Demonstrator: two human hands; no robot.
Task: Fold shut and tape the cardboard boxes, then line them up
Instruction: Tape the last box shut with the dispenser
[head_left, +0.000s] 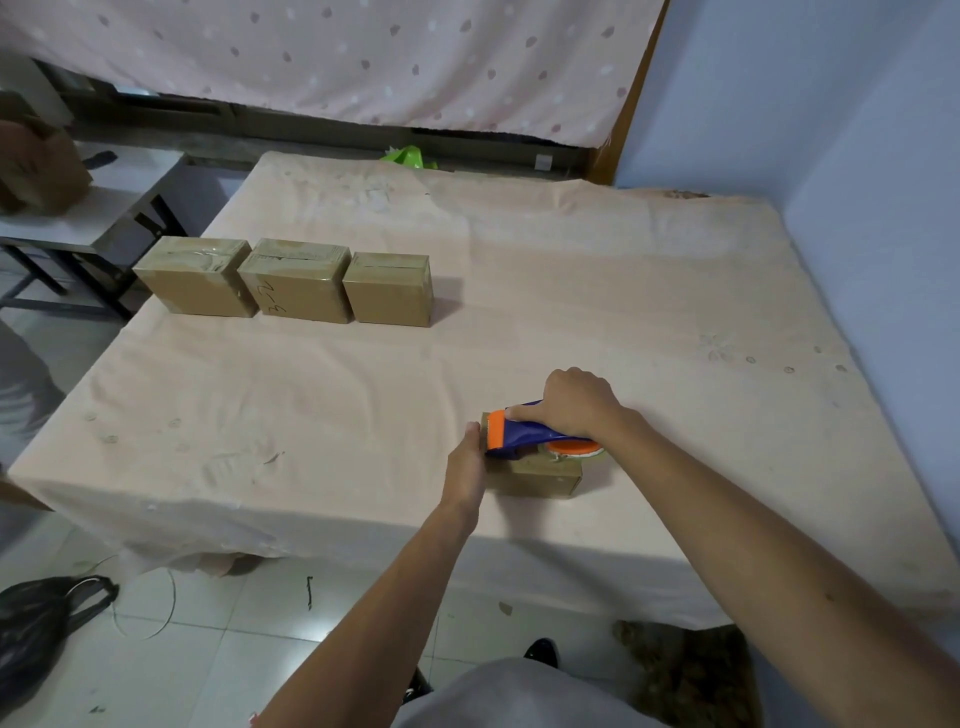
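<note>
On the cloth-covered table (649, 270), three closed boxes (296, 286) stand side by side at the far left, while nearer, the left hand (466, 464) presses straight fingers against a fourth box's (540, 475) left side and the right hand (576, 402) grips a tape dispenser (522, 435) on top of it.

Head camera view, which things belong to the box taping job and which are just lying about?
Job: near box; tape dispenser, gripped by the right hand; left hand steadying that box; three closed boxes in a row.
Lying about: green bag; black bag on the floor; brown carton on the side table.
</note>
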